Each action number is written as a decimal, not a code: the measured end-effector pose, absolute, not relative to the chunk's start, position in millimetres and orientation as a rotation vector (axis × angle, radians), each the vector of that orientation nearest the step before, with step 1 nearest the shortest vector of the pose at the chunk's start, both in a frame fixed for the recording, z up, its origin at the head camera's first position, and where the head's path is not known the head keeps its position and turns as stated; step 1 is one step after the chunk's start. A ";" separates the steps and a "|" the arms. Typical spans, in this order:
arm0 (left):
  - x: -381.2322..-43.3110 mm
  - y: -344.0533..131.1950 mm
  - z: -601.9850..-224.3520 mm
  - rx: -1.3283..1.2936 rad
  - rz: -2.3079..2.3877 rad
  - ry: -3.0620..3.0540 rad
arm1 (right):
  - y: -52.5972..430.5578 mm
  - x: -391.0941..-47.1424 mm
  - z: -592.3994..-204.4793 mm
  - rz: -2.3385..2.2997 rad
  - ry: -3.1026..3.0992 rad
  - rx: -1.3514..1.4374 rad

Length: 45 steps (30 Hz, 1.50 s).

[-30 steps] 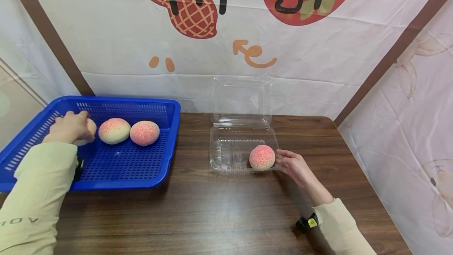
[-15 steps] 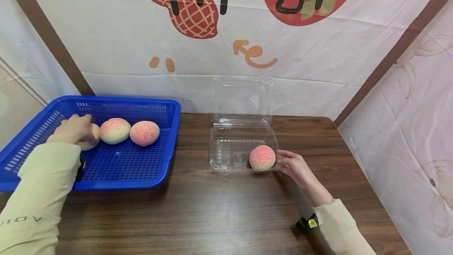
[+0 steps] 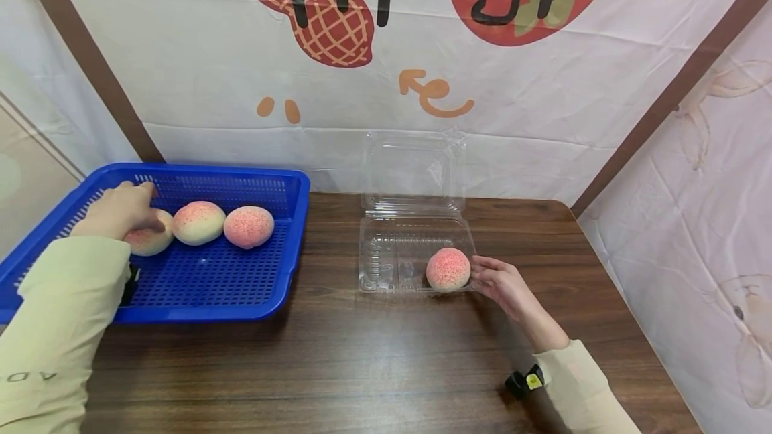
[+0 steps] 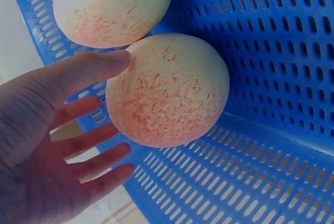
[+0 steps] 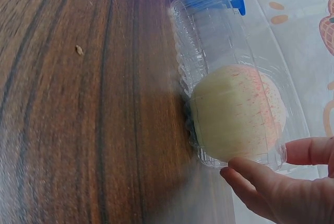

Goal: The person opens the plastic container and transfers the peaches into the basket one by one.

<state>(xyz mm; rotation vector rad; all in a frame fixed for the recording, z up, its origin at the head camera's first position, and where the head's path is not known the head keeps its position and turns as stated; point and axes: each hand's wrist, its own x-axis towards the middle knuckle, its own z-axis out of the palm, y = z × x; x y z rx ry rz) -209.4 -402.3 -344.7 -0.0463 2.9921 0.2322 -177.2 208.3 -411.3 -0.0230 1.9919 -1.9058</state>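
In the head view my left hand (image 3: 117,211) is over the leftmost peach (image 3: 151,236) in the blue basket (image 3: 211,310). The left wrist view shows the thumb at the upper edge of that peach (image 4: 169,93), the fingers spread and apart from one another beside it. A second peach (image 4: 112,7) lies against it. My right hand (image 3: 503,286) holds the right rim of a clear plastic clamshell box (image 3: 380,270), thumb and fingers on either side in the right wrist view. One peach (image 3: 448,270) sits in the box's right half; its lid (image 3: 413,169) stands raised.
Two more peaches, a middle one (image 3: 199,223) and a right one (image 3: 248,226), lie in a row in the basket. Basket and box stand apart on the brown wooden table (image 3: 338,353). A printed white cloth (image 3: 211,86) hangs behind the table.
The leftmost peach has shifted slightly right, up to the middle peach. My left hand went down with it, then drew back up and left with looser fingers. The right hand stays put.
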 end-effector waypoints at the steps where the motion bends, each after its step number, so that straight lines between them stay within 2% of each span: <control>1: -209.5 -401.7 -344.3 -0.038 0.227 2.998 | 208.3 -177.0 -411.2 -1.906 1.994 -0.023; 13: -209.0 -388.4 -338.6 -0.070 0.216 3.044 | 208.2 -176.3 -410.8 -1.896 2.008 -0.009; 45: -215.0 -330.9 -316.3 0.156 0.004 3.200 | 208.0 -177.3 -411.7 -1.903 2.003 -0.008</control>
